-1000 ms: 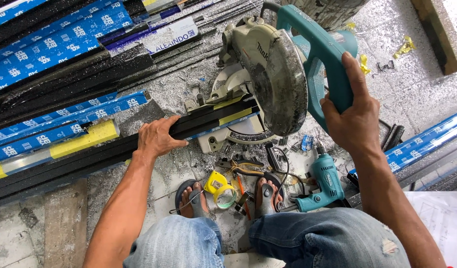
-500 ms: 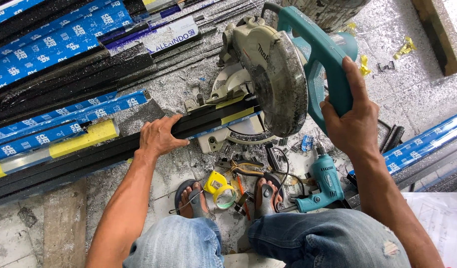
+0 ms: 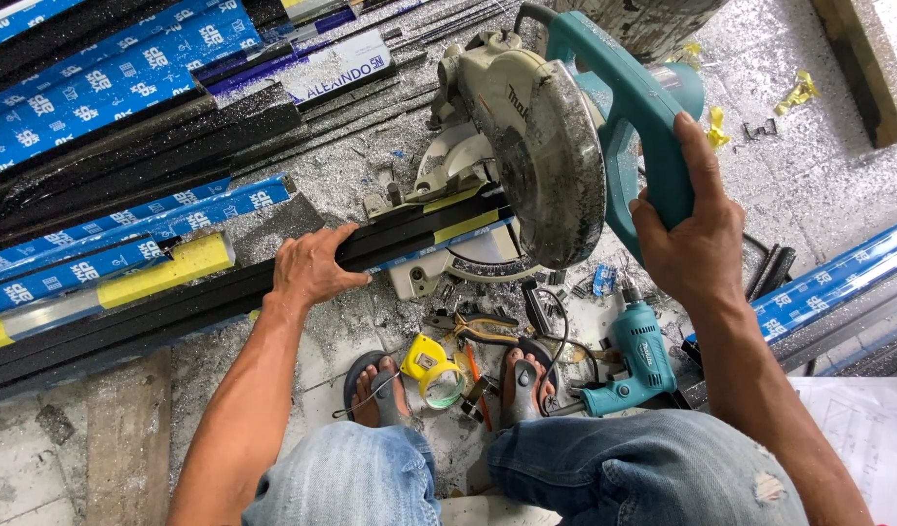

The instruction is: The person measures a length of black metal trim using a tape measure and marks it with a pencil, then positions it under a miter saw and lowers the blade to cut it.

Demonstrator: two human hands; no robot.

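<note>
Black profile [image 3: 419, 234] under left hand [image 3: 307, 271]

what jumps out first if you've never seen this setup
A teal mitre saw fills the upper middle, the right hand gripping its handle. The left hand presses on a long black metal profile running under the blade. Lower down, a teal drill lies on the shaving-strewn floor beside sandalled feet.

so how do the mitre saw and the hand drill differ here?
The mitre saw is far bigger than the hand drill. The right hand holds the saw's handle; the drill lies untouched on the floor by the right foot. The saw stands over a black bar; the drill lies on its side. Both have teal housings.
</note>
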